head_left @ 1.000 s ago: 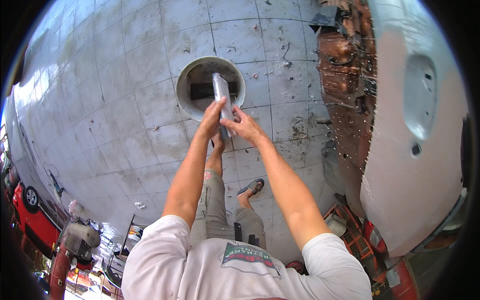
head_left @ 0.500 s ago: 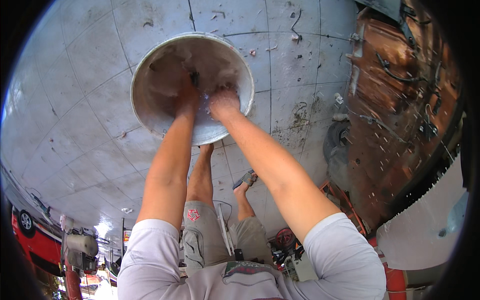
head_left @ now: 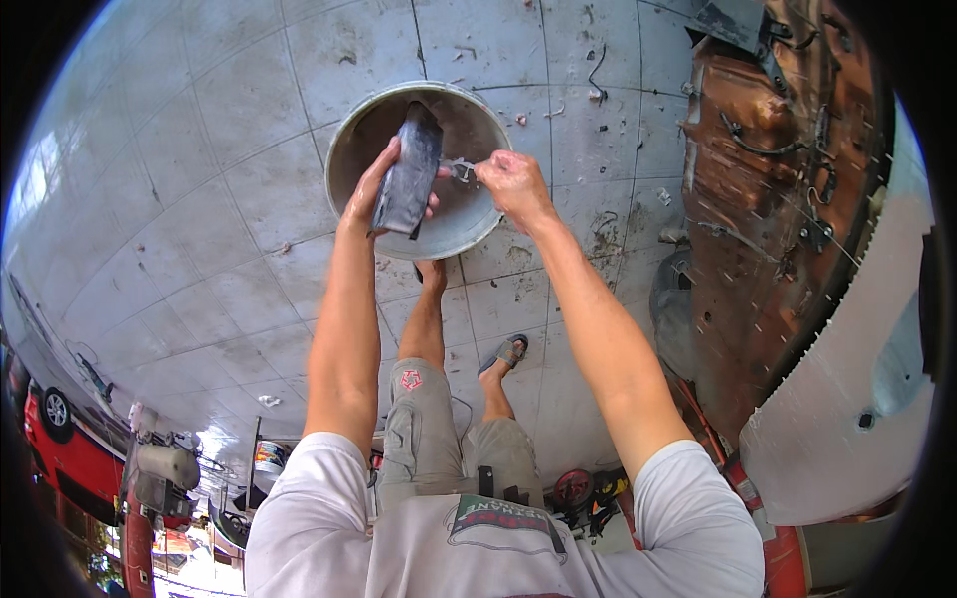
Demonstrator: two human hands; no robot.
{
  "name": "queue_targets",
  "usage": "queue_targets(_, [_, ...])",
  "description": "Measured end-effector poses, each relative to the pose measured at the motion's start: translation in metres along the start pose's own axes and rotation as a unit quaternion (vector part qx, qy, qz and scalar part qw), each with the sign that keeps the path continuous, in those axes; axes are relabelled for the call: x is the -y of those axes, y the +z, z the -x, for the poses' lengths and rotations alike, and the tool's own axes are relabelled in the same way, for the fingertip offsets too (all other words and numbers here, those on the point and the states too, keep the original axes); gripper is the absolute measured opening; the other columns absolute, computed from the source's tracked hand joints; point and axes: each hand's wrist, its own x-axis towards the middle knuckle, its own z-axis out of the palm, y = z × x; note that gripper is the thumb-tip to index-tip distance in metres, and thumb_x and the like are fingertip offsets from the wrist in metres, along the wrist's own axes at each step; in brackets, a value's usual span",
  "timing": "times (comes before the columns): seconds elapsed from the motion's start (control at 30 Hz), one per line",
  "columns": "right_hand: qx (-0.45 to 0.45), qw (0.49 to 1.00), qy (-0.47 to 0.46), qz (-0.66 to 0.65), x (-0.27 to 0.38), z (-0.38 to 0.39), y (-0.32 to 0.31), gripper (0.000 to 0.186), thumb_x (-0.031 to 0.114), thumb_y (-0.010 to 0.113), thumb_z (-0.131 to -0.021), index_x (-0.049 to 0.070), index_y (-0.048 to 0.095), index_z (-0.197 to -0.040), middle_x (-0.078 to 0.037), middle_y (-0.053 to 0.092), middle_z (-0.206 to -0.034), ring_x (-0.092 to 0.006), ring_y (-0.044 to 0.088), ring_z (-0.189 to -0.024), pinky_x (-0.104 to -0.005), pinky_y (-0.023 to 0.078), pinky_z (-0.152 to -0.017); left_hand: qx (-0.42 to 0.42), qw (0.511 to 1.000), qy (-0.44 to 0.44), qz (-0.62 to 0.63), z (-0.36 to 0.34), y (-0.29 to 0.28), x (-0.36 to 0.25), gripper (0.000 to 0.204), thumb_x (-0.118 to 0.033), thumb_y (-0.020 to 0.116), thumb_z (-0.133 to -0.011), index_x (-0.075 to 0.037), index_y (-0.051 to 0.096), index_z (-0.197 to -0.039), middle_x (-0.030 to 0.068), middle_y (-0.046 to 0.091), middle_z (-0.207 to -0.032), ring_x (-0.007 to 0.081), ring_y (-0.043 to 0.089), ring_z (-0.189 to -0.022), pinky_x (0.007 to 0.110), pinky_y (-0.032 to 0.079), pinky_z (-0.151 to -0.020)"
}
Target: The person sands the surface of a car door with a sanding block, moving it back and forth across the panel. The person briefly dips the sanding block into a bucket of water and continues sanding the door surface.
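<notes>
A round grey metal basin (head_left: 469,224) sits on the tiled floor below me. My left hand (head_left: 377,189) grips a dark, flat, oily metal part (head_left: 409,169) and holds it upright over the basin. Close beside it, my right hand (head_left: 513,184) pinches a small shiny metal piece (head_left: 461,169), also above the basin. The two hands are a little apart. My legs and a sandalled foot (head_left: 508,352) show beneath the arms.
A rusty brown vehicle underside (head_left: 758,199) with a white body panel (head_left: 857,399) fills the right side. Small bits of debris lie on the tiles (head_left: 199,199). A red car (head_left: 60,448), a machine and tools stand at the lower left.
Both hands were down inside the basin half a second ago. They have risen out of it, the left lifting the dark flat part and the right a small metal piece.
</notes>
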Motion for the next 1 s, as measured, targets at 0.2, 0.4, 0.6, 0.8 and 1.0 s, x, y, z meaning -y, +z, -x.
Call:
queue_targets(0.2, [0.044,0.993,0.112,0.003,0.014,0.056,0.001,0.052,0.028,0.081,-0.091,0.001,0.061,-0.131,-0.006,0.068,-0.102,-0.0105,0.062,-0.078,-0.0281,0.051,-0.061,-0.124,0.988,0.020,-0.090,0.009,-0.006,0.023,0.076,-0.065,0.041,-0.105,-0.006,0.044,-0.153,0.0227,0.064,-0.134,0.0287,0.073,-0.095,0.043,0.061,-0.079])
queue_targets(0.4, [0.074,0.992,0.096,-0.035,-0.027,0.023,0.032,0.061,0.030,0.072,-0.097,0.000,0.051,-0.147,-0.017,0.064,-0.136,-0.0248,0.061,-0.125,-0.0382,0.053,-0.098,-0.426,0.726,0.131,-0.523,-0.082,-0.050,0.053,0.068,-0.053,0.061,-0.094,-0.001,0.061,-0.137,0.0183,0.068,-0.129,0.0339,0.064,-0.116,0.040,0.047,-0.104])
queue_targets(0.6, [-0.006,0.987,0.142,-0.069,-0.069,-0.069,0.069,0.054,0.039,0.060,-0.099,-0.001,0.061,-0.135,-0.020,0.065,-0.134,-0.0298,0.062,-0.119,-0.0433,0.048,-0.097,-0.342,0.859,0.041,-0.378,-0.054,-0.041,0.029,0.061,-0.040,0.065,-0.090,0.005,0.061,-0.132,0.0244,0.069,-0.124,0.0346,0.065,-0.118,0.042,0.049,-0.102])
queue_targets(0.8, [-0.021,0.960,0.048,0.274,-0.127,-0.134,0.082,0.042,0.029,0.063,-0.090,-0.003,0.072,-0.116,-0.021,0.076,-0.102,-0.0328,0.073,-0.092,-0.0427,0.054,-0.083,-0.120,0.989,0.063,-0.052,0.028,0.008,0.035,0.065,-0.029,0.064,-0.091,0.007,0.046,-0.144,0.0310,0.064,-0.126,0.0392,0.066,-0.119,0.050,0.056,-0.098])
queue_targets(1.0, [0.159,0.927,0.258,-0.219,-0.078,-0.076,0.055,0.039,0.041,0.072,-0.095,0.012,0.061,-0.071,-0.003,0.054,-0.057,-0.0153,0.049,-0.045,-0.0338,0.036,-0.043,0.104,0.969,0.147,0.168,0.096,0.047,0.060,0.097,-0.054,0.065,-0.087,0.005,0.030,-0.157,0.0313,0.043,-0.153,0.0510,0.055,-0.130,0.066,0.044,-0.109])
